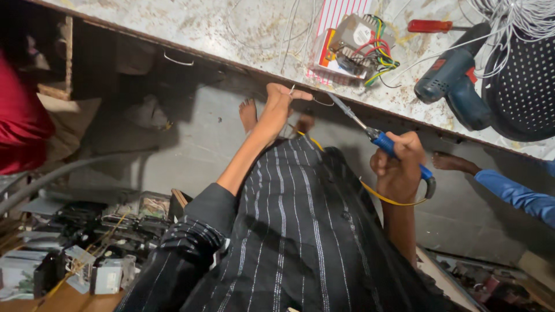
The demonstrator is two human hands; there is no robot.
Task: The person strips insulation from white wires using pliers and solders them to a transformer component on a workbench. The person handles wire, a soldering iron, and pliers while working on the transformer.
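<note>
A worn, speckled tabletop (pixel 231 29) runs across the top, its edge slanting down to the right. Below it lies a grey concrete floor (pixel 191 144), dim in shadow. A wooden shelf (pixel 63 58) stands in the dark at left.

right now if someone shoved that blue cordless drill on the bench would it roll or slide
The blue drill would probably slide or pivot, not roll: it lies on its side with the handle angled off. It looks chunky, so likely heavy. White wires drape against it and may drag along.
</note>
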